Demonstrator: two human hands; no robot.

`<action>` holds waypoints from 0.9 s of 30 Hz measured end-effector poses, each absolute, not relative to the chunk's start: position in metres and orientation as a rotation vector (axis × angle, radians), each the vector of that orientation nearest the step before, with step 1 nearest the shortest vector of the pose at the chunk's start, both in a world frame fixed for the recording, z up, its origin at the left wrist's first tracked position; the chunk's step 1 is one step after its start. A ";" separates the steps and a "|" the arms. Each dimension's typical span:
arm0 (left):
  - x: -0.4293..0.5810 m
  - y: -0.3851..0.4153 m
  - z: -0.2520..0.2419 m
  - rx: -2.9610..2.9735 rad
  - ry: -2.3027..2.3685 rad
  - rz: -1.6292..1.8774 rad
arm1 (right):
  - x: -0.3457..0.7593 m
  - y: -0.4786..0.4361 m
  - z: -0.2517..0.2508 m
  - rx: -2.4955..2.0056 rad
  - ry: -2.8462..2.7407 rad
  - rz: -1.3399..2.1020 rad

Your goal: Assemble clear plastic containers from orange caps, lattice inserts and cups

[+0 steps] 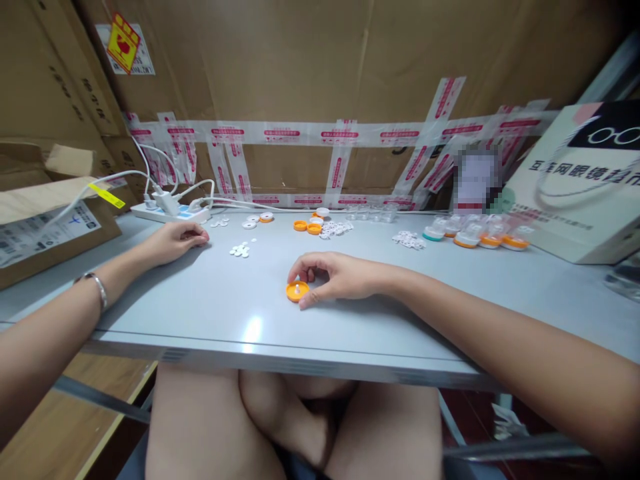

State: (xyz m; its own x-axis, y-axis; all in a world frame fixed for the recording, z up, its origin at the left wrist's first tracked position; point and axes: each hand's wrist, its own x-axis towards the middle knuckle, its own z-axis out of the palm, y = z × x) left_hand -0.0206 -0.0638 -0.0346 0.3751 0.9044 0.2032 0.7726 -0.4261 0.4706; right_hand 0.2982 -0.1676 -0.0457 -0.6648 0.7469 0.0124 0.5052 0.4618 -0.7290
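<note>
My right hand [337, 277] grips a round orange cap [291, 297] at the table's middle, thumb on its near side and fingers on its far side. A small whitish peg [297, 289] stands up in the cap's centre. Farther left, my left hand [176, 241] rests on the tabletop with its fingers curled together; anything inside them is hidden. Just beyond its fingertips lie some small white pieces [220, 222]. A little pile of white discs [240, 250] sits between my two hands, nearer the left one.
Along the back are white and orange rings [257, 219], orange caps [307, 228], small white parts [336, 229], clear cups [371, 213] and assembled clear-domed pieces [493, 235]. A power strip [187, 215] and carton [60, 220] flank the left; a paper bag [575, 193] stands right.
</note>
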 end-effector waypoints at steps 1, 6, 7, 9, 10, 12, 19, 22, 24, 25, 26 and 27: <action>-0.020 -0.064 -0.035 2.308 1.473 0.648 | 0.298 -0.168 -0.046 -1.062 -2.384 1.027; -0.019 -0.068 -0.034 2.189 1.461 0.695 | 0.299 -0.168 -0.045 -1.060 -2.386 1.017; -0.019 -0.069 -0.032 2.177 1.458 0.708 | 0.299 -0.168 -0.044 -1.060 -2.387 1.014; -0.018 -0.070 -0.029 2.161 1.450 0.746 | 0.300 -0.169 -0.043 -1.057 -2.392 1.010; -0.017 -0.072 -0.026 2.159 1.445 0.767 | 0.301 -0.169 -0.042 -1.055 -2.397 1.008; -0.011 -0.079 -0.021 2.166 1.437 0.799 | 0.301 -0.170 -0.040 -1.052 -2.408 1.005; 0.062 -0.156 -0.024 2.489 1.176 0.734 | 0.298 -0.169 -0.043 -1.042 -2.369 0.999; 0.092 -0.181 -0.036 2.593 1.131 0.725 | 0.296 -0.168 -0.047 -1.021 -2.347 0.966; 0.102 -0.185 -0.044 2.599 1.172 0.760 | 0.295 -0.167 -0.049 -1.016 -2.337 0.951; 0.104 -0.185 -0.046 2.597 1.200 0.778 | 0.295 -0.167 -0.049 -1.016 -2.338 0.951; 0.105 -0.184 -0.048 2.597 1.225 0.791 | 0.295 -0.167 -0.049 -1.015 -2.338 0.951; 0.105 -0.183 -0.049 2.598 1.246 0.793 | 0.295 -0.166 -0.049 -1.015 -2.338 0.954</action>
